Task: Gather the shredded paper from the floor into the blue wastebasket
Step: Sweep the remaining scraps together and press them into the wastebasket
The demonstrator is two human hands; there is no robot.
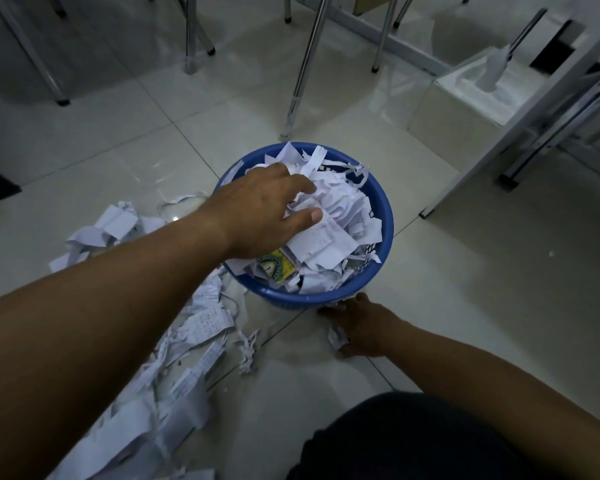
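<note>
The blue wastebasket point(386, 216) stands on the tiled floor in the middle of the head view, heaped with white shredded paper point(340, 206). My left hand point(260, 209) lies on top of that heap with fingers spread, pressing on the paper. Just in front of the basket's near rim, my right hand point(361, 327) rests on the floor, its fingers closed around a small paper scrap point(336, 336). More shredded paper point(174, 375) lies strewn on the floor to the left of the basket, partly hidden under my left forearm.
Metal chair and table legs point(302, 74) stand behind the basket. A white box point(465, 98) sits at the back right beside a slanted metal frame point(520, 133). My dark-clothed knee point(413, 441) fills the bottom of the view.
</note>
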